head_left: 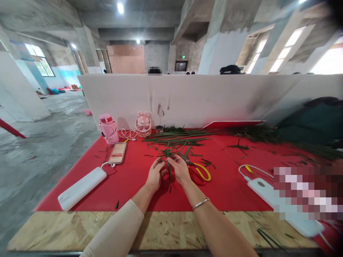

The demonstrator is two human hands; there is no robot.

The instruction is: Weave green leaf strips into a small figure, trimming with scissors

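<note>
Both my hands meet over the red table cover, pinching a small piece woven from green leaf strips. My left hand grips its left side with fingers closed. My right hand, with a silver bracelet on the wrist, holds the right side, fingers closed too. A long strip hangs down between the two hands. Yellow-handled scissors lie just right of my right hand. A pile of long green leaves lies behind the hands.
A pink bottle, a pink fan and a white cable stand at the back left. White power banks lie at left and right. A white partition closes the back. More leaves lie at right; bare chipboard edge in front.
</note>
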